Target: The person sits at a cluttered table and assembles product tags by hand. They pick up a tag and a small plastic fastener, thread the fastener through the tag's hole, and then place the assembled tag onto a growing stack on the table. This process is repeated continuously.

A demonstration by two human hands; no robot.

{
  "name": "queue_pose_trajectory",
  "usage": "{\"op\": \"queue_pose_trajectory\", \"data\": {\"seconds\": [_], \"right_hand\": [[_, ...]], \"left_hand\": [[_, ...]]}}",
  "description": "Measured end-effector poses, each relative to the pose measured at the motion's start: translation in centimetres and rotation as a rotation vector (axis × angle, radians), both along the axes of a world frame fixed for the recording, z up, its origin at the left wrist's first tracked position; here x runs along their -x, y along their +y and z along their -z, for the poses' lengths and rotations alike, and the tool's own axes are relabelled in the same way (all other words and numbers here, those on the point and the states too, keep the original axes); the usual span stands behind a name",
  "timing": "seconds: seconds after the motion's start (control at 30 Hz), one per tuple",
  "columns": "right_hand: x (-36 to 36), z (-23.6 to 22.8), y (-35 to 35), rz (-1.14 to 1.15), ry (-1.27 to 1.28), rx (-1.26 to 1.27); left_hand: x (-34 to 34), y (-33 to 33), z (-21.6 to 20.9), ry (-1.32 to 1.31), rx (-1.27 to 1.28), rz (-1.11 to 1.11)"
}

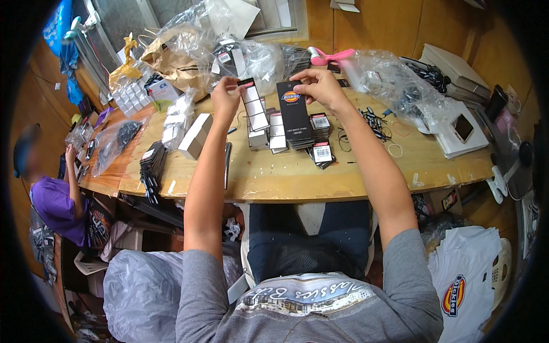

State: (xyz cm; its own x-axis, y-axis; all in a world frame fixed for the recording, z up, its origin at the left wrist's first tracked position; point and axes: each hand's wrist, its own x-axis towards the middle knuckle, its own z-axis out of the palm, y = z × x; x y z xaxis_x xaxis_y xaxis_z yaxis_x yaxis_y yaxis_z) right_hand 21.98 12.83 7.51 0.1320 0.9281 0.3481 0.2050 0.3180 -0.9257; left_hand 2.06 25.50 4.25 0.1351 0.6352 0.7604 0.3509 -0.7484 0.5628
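Black cardboard formed the long tag (290, 111) pinched by its upper edge between the thumb and fingers of the person's right hand (321, 90). The left hand (226, 96) gripped the top of a white-panelled tag (255, 107) with a red band, tilted just left of the black one. Both tags were held above the middle of a wooden table (274, 186), before a cluster of stacks; whether their lower ends touched it could not be told. White-faced tags (277, 130) stood between the two, and small barcode tags (322, 152) lay just to the right, near dark string loops (374, 120) and a pale rubber band (395, 150).

To the left sat a white box (196, 136) and a pile of dark tags with strings (152, 163). On the far side, clear plastic bags (260, 63) crowded a brown paper bag (174, 57) and a pink tape dispenser (336, 56). A phone (462, 127) rested on white sheets (454, 146) at right. At far left, a co-worker in a purple shirt (60, 208) sat by the table.
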Motion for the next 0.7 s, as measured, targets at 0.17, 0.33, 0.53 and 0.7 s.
{"op": "queue_pose_trajectory", "data": {"seconds": [0.17,0.33,0.53,0.7], "right_hand": [[1.5,-1.0,-1.5,-0.023,0.032,-0.157],[2.9,-1.6,-3.8,-0.037,0.076,-0.215],[1.4,1.5,-8.5,0.264,-0.569,0.048],[0.4,5.4,-9.7,0.364,-0.767,0.148]], "left_hand": [[-0.7,-6.6,-4.5,-0.255,0.396,0.392],[-1.4,-11.1,-4.2,-0.384,0.57,0.58],[0.3,-14.5,-1.7,-0.445,0.532,0.429],[1.1,-16.3,0.0,-0.663,0.622,0.543]]}}
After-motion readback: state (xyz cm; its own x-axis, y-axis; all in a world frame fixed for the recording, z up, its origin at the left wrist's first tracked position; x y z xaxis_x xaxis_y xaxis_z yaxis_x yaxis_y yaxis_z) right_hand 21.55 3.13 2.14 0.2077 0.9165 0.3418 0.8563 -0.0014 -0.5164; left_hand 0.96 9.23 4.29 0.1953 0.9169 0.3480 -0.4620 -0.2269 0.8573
